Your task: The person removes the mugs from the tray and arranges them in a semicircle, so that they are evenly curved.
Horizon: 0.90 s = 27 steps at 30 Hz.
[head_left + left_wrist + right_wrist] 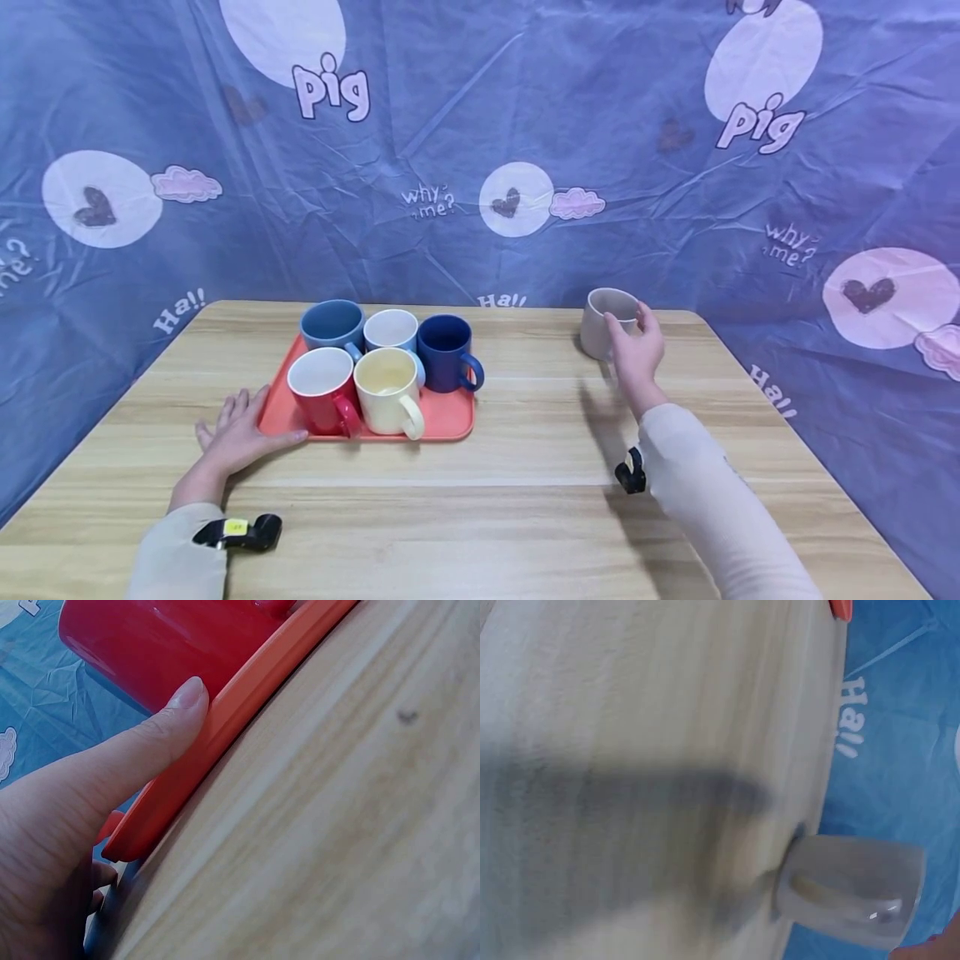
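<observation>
My left hand point(238, 433) lies at the near left corner of an orange-red tray point(450, 421), fingers spread beside it. In the left wrist view its thumb point(169, 727) rests along the tray rim, close to a red mug point(165, 645). My right hand point(637, 350) is at a grey mug point(596, 329) standing near the table's far edge. Thumb and fingers are apart at the mug's rim in the head view. The right wrist view shows the mug's handle point(840, 900) on its near side, with only a bit of the hand by the rim.
On the tray stand the red mug, a cream mug point(386, 396), a navy mug point(442, 358), a light blue mug with white inside point(397, 337) and a grey-blue mug point(322, 337). The wooden table point(450, 517) ends at a blue printed cloth point(420, 108) behind.
</observation>
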### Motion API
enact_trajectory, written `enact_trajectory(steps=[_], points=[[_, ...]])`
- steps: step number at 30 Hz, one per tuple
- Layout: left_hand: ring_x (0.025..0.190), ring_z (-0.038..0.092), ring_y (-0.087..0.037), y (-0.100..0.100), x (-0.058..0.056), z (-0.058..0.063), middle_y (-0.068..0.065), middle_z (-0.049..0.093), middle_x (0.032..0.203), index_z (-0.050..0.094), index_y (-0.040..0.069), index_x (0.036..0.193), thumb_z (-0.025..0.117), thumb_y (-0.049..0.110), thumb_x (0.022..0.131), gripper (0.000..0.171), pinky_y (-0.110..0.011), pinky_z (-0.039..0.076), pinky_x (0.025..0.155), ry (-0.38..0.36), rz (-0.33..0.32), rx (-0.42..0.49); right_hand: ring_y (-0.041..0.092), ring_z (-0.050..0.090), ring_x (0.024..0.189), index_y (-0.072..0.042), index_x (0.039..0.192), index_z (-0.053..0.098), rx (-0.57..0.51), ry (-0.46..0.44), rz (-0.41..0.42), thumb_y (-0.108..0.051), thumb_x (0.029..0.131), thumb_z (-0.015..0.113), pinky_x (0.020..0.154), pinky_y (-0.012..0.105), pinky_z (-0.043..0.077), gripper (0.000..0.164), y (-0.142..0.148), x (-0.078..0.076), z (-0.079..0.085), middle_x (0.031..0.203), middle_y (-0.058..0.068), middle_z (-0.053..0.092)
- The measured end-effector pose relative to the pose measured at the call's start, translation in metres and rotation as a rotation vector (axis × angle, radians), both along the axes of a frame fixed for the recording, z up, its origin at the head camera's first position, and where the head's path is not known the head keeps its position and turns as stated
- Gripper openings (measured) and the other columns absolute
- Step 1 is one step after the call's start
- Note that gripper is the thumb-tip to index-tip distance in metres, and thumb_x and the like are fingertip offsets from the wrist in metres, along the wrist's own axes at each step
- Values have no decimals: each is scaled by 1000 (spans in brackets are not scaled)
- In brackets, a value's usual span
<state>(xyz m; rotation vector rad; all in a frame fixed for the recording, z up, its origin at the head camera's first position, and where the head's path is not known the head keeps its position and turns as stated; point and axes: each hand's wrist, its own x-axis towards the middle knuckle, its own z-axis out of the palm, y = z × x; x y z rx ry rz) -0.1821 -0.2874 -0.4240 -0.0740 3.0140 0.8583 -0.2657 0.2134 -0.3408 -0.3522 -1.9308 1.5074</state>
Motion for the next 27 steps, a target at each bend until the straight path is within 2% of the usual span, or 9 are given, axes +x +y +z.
enact_trajectory(steps=[5,11,21,27], points=[[117,-9,-52,-1,0,0,-40,2,130,11,-5,134,60,64,62,112,-67,-18,77,-2,2,-5,28,43,109,2,119,48,74,55,57,-11,74,67,94,33,30,50,-15,1,9,116,19,50],[117,-9,-51,0,1,0,-40,2,130,11,-5,135,60,63,62,111,-67,-18,77,-8,3,-5,31,44,108,5,118,48,58,94,154,-10,73,68,94,34,30,51,-38,8,15,115,21,51],[118,-8,-51,2,2,3,-39,2,130,12,-5,135,61,62,62,110,-67,-18,77,-15,1,-6,28,48,101,0,118,48,75,92,276,-12,76,66,84,38,37,47,-76,19,17,109,18,53],[118,-7,-51,1,2,2,-39,3,130,12,-5,135,61,63,62,110,-68,-16,77,-11,-1,-14,27,50,96,-2,117,50,68,51,336,-12,74,67,81,41,38,47,-99,27,12,105,17,55]])
